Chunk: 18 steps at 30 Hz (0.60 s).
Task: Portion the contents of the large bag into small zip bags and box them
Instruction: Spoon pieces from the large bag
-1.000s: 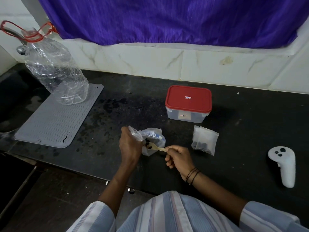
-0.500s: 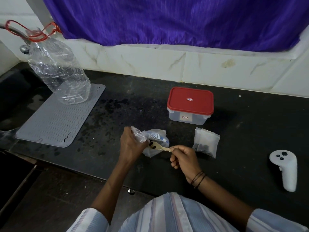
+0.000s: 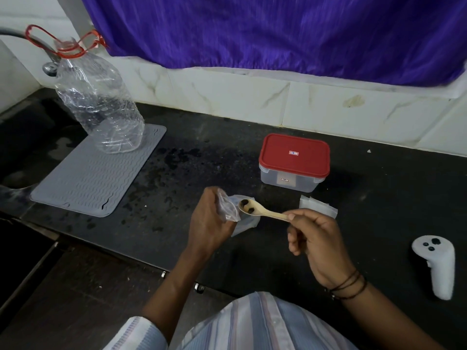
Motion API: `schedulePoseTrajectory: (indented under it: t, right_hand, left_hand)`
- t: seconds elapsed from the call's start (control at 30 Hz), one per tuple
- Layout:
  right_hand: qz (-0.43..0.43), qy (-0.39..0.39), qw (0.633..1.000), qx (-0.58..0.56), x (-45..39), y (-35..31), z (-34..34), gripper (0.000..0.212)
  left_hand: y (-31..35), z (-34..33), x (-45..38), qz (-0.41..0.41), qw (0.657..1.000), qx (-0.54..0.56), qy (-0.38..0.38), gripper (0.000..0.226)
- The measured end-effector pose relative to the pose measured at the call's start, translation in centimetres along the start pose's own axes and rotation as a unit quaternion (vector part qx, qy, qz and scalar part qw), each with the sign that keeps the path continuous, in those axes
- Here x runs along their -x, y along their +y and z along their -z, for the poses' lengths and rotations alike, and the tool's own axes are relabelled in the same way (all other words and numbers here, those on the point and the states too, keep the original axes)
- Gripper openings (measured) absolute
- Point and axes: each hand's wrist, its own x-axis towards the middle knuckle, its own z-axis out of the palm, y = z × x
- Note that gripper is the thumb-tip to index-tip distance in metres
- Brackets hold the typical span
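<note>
My left hand [image 3: 208,223] grips the crumpled mouth of the clear large bag [image 3: 228,209] on the black counter. My right hand [image 3: 312,236] pinches the handle of a pale wooden spoon [image 3: 262,212]. The spoon's bowl carries a few dark pieces and hovers just above the bag's opening. Small clear zip bags [image 3: 319,207] lie behind my right hand, partly hidden by it. A clear box with a red lid [image 3: 294,160] stands shut further back.
A grey ribbed mat [image 3: 96,178] lies at the left with a crushed clear plastic bottle [image 3: 97,102] on its far end. A white controller [image 3: 436,263] lies at the right. The counter's front edge [image 3: 141,258] runs below my hands; a white tiled wall stands behind.
The spoon has come up out of the large bag with dark pieces in its bowl. My right hand has risen and moved a little right. My left hand keeps its hold on the bag.
</note>
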Motion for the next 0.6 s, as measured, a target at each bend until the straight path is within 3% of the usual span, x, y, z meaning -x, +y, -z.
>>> schedulePoseTrajectory:
  t: [0.13,0.43,0.53,0.6]
  right_hand:
    - [0.023,0.001,0.999,0.032,0.2,-1.0,0.0,0.017]
    - [0.097,0.009,0.978,0.185,0.2,-0.7,0.4,0.021]
    - [0.216,-0.01,0.917,0.335,0.2,-0.9,0.3,0.016]
    - [0.323,-0.019,0.835,0.445,0.2,-1.0,0.0,0.019]
  left_hand:
    - [2.1,-0.3,0.0,-0.08,0.996,-0.017,-0.033,0.044]
    - [-0.4,-2.2,0.0,-0.088,0.984,-0.113,-0.101,0.022]
    - [-0.6,-3.0,0.5,-0.088,0.987,-0.112,-0.08,0.03]
    - [0.0,-3.3,0.8,-0.103,0.986,-0.106,-0.078,0.031]
